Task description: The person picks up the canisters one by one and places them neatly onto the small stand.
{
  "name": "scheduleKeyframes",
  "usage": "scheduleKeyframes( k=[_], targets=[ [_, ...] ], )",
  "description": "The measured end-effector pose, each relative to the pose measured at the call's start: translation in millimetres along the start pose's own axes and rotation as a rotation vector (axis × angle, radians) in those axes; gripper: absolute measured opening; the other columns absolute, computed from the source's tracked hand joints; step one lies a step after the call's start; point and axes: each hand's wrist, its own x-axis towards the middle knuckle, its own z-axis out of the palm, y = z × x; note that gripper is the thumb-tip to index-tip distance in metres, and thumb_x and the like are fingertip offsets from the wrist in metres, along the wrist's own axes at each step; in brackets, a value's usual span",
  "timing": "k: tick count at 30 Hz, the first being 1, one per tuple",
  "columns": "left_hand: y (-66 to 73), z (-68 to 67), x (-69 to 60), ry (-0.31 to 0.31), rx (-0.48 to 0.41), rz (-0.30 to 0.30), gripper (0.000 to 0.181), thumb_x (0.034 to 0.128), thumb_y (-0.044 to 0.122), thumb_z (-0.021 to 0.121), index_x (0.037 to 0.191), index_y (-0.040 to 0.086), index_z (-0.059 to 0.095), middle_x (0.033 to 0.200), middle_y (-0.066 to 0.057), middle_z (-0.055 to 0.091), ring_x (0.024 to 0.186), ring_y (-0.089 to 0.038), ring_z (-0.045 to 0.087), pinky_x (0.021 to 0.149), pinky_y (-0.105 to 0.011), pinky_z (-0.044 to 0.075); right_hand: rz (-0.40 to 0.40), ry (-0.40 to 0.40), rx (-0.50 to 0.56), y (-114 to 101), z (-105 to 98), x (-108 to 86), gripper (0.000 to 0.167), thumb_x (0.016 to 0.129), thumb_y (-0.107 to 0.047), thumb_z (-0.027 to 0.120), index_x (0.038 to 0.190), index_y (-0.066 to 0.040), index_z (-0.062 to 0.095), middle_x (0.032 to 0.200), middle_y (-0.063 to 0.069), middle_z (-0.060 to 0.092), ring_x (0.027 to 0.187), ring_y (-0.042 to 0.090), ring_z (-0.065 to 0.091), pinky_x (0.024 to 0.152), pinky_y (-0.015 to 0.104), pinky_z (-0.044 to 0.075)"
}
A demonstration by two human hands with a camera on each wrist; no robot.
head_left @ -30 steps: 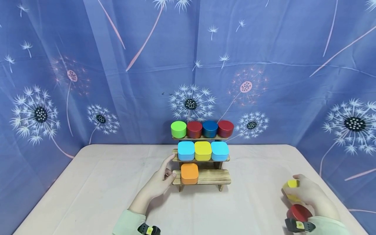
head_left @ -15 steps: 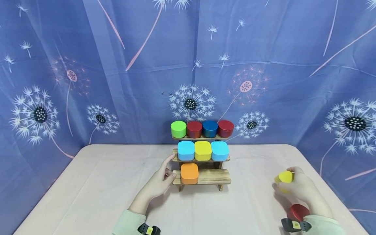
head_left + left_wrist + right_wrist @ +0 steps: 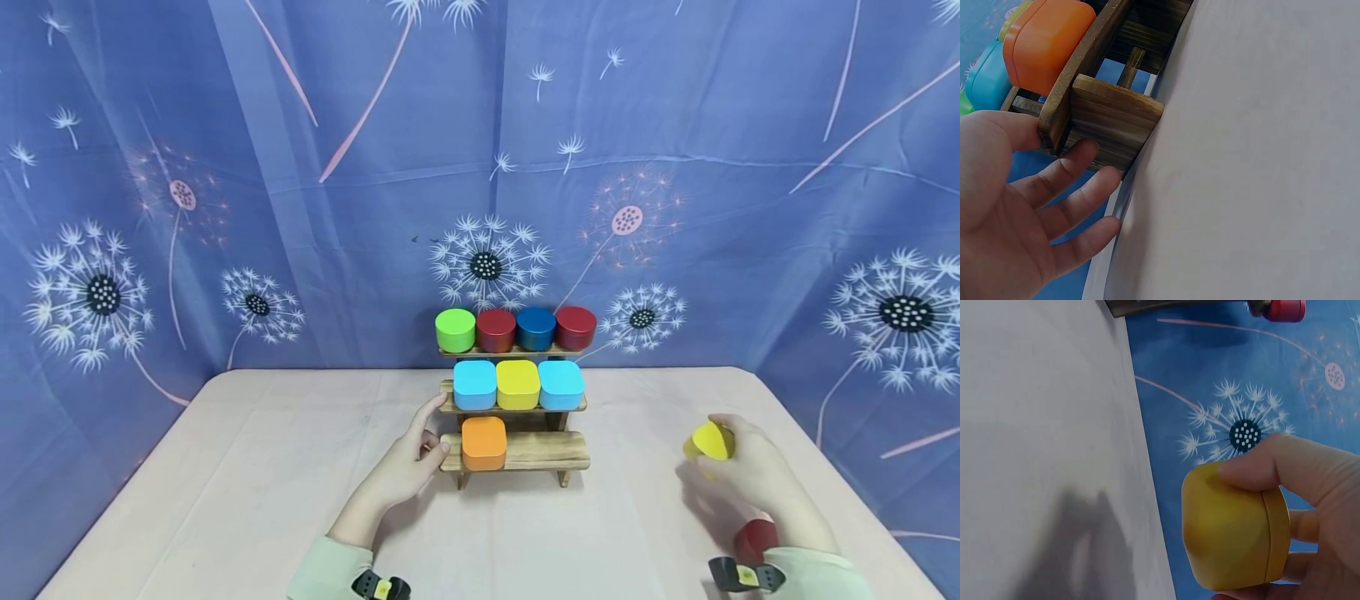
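Note:
My right hand (image 3: 757, 467) grips a yellow rounded-square lidded box (image 3: 711, 442) above the table at the right. In the right wrist view the box (image 3: 1229, 531) is tilted, with the thumb on one side and fingers beneath. My left hand (image 3: 405, 465) is at the left end of a three-step wooden rack (image 3: 547, 451), touching its ends, fingers loosely spread. On the lowest step sits an orange box (image 3: 483, 444). The middle step bears two light-blue boxes (image 3: 475, 385) around a yellow one (image 3: 518, 385). Round tins, green (image 3: 455, 331), red (image 3: 496, 331), blue (image 3: 536, 330) and red, line the top.
A dark red round tin (image 3: 754, 540) lies on the table by my right wrist, partly hidden by the sleeve. The pale table (image 3: 247, 500) extends around the rack. A blue dandelion-patterned cloth (image 3: 360, 250) hangs behind and at both sides.
My right hand has lifted the yellow box off the table and carried it leftward and slightly away, tilting it. The left hand stays still at the rack.

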Motion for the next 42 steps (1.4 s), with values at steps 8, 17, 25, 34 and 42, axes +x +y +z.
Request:
scheduleKeyframes(
  k=[8,17,25,34,42],
  targets=[
    [0.2,-1.6,-0.4,0.000,-0.010,0.000,0.065,0.0962,0.007,0.051,0.151,0.019,0.018,0.077,-0.012,0.059,0.059,-0.007,0.048,0.059,-0.024,0.044,-0.062,0.042,0.039,-12,4,2.2,0.080,0.078,-0.024,0.071,0.142,0.005,0.031,0.128,0.030,0.045,0.104,0.039,0.050,0.084,0.047,0.043],
    [-3.6,-2.0,-0.4,0.005,-0.005,-0.014,0.066,0.0962,0.007,0.051,0.151,0.019,0.017,0.079,-0.013,0.060,0.061,-0.009,0.049,0.059,-0.025,0.044,-0.276,0.222,0.023,-25,10,6.1,0.072,0.072,-0.016,0.078,0.132,0.007,0.044,0.115,0.028,0.056,0.089,0.029,0.054,0.069,0.030,0.042],
    [-35.3,4.2,8.2,0.028,-0.004,-0.016,0.068,0.0965,0.015,0.054,0.149,0.036,0.016,0.080,-0.007,0.060,0.061,-0.010,0.050,0.058,-0.026,0.045,-0.342,0.235,0.101,-38,15,5.3,0.072,0.071,-0.016,0.080,0.132,0.004,0.046,0.113,0.022,0.059,0.080,0.002,0.048,0.062,0.020,0.044],
    [-36.4,4.9,8.0,0.014,-0.015,0.016,0.068,0.0960,0.015,0.054,0.148,0.038,0.017,0.078,-0.005,0.058,0.063,-0.011,0.050,0.059,-0.026,0.045,-0.356,0.188,0.183,-51,28,1.3,0.067,0.073,-0.018,0.080,0.130,0.002,0.049,0.112,0.018,0.061,0.077,0.000,0.049,0.061,0.019,0.046],
    [-35.4,7.6,10.7,0.013,0.018,0.023,0.071,0.0959,0.013,0.054,0.149,0.039,0.014,0.077,-0.002,0.057,0.063,-0.010,0.050,0.060,-0.025,0.045,-0.418,0.158,0.220,-61,38,-2.1,0.065,0.069,-0.013,0.082,0.126,0.000,0.053,0.111,0.013,0.062,0.084,-0.001,0.051,0.068,0.020,0.048]
  ],
)
